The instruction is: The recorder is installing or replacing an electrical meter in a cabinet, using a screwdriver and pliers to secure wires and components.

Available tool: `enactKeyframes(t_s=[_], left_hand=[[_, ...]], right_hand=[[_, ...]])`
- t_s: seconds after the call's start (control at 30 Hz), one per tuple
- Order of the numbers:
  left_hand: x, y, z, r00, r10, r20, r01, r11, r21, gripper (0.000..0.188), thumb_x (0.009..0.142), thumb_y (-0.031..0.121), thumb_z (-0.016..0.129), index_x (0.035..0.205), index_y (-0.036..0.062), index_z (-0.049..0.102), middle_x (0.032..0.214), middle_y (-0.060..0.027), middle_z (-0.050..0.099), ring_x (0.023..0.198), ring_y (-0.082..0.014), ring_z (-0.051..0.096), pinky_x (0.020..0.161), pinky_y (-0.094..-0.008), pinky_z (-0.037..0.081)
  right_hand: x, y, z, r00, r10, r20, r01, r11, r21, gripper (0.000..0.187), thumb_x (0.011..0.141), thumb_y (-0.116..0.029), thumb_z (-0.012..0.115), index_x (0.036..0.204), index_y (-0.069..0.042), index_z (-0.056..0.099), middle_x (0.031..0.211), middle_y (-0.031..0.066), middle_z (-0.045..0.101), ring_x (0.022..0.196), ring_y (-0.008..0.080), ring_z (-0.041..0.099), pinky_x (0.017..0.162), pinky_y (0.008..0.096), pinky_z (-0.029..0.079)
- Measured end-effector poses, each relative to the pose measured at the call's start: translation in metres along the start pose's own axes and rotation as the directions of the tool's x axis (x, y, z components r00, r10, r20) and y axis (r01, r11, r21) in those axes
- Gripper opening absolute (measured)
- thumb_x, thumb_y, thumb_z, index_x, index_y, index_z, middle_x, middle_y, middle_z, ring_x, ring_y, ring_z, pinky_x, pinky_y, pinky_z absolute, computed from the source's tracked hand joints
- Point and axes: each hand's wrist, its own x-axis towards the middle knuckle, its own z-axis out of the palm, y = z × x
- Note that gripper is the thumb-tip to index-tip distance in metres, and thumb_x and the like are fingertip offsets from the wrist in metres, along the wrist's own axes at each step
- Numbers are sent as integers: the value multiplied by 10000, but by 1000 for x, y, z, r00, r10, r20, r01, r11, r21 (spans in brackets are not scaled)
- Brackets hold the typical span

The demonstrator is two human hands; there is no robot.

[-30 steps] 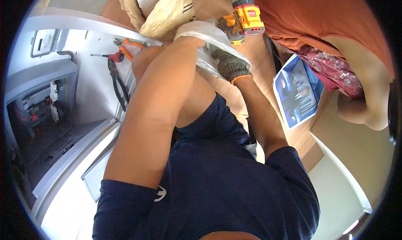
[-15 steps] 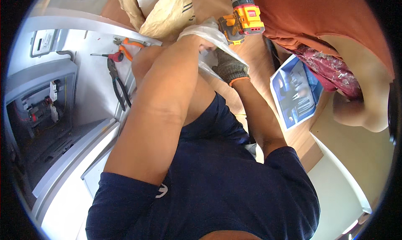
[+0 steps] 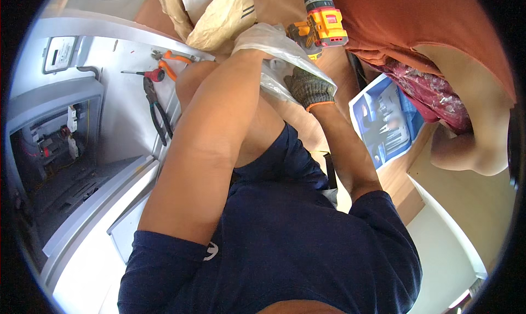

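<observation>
A translucent white plastic bag [image 3: 263,37] is held in front of me, its mouth spread toward my right side. At its rim is my bare left hand [image 3: 265,55], closed on the plastic, with most of the fingers hidden by the bag. My right hand [image 3: 310,89] wears a dark grey knitted glove with an orange cuff and reaches into the bag's mouth. The plastic and the angle conceal its fingertips, so I cannot see whether it grips anything. Just beyond the bag lies a yellow and black cordless drill [image 3: 327,26].
Orange-handled pliers [image 3: 174,59], a red screwdriver [image 3: 150,75] and dark-handled pliers [image 3: 155,111] lie on a white panel at left, beside an opened grey electrical box [image 3: 60,133]. A crumpled brown paper bag [image 3: 219,24] stands ahead. A person in orange [image 3: 400,18] sits close right, near a blue picture sheet [image 3: 386,122].
My gloved right hand has shifted slightly right, and the bag's mouth has moved with it. The bag now covers more of my left fingers and the drill's lower end.
</observation>
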Motion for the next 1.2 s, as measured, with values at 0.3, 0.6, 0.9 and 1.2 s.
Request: enactKeyframes(t_s=[0.3,0.6,0.9,1.2], left_hand=[[-33,14,-16,975,170,146,-192,969,153,627,572,56,797,1150,-12,566,1036,-205,678,1001,-354,651,792,-404,549],[-39,8,-9,974,221,40,-224,966,132,640,717,202,758,1261,-26,508,1169,-203,645,1074,-305,638,873,-395,529],[-31,23,-17,998,25,59,-19,994,-109,724,701,224,753,1312,-33,460,1213,-200,622,1136,-307,604,915,-405,496],[-37,33,-8,993,23,113,-6,988,-155,733,683,210,757,1312,-32,468,1219,-197,619,1130,-307,607,902,-403,502]], right_hand=[[-7,-25,-26,986,-77,-147,96,987,129,432,832,-314,604,1178,-56,584,1169,202,607,1073,375,580,924,459,462],[-17,17,9,968,-246,-57,252,956,150,370,847,-264,586,1164,-73,604,1144,205,618,1108,353,572,924,458,450],[-23,9,-23,914,-366,173,348,929,126,323,826,-212,583,1111,-68,629,1126,202,635,1061,349,604,901,442,473],[-52,-18,-43,820,-427,381,410,903,129,286,807,-167,580,1064,-62,651,1111,199,650,1019,347,633,881,427,493]])
